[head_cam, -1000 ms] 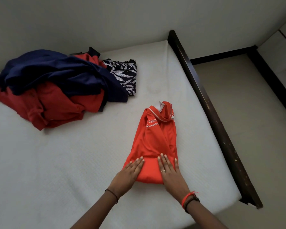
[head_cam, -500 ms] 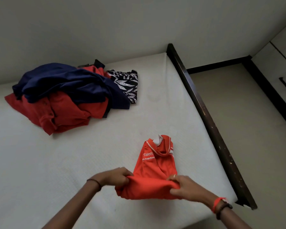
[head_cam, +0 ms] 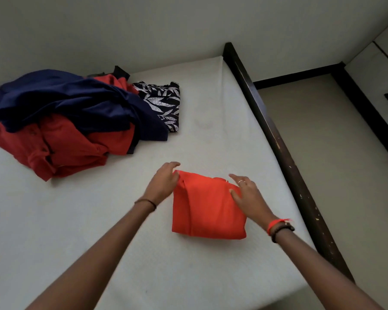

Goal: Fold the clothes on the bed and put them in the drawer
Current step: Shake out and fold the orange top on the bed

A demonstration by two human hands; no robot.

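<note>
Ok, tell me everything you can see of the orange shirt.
The orange shirt is folded into a compact, roughly square packet of smooth, thin-looking fabric, with a lengthwise crease down its left part. It lies flat on the white mattress, near its right edge. The left hand touches its far left corner; whether it pinches is unclear. The right hand rests open on its far right part, thumb on the cloth.

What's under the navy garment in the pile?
A red garment lies under the navy garment, and a leaf-print cloth pokes out at its right. Anything deeper is covered.
</note>
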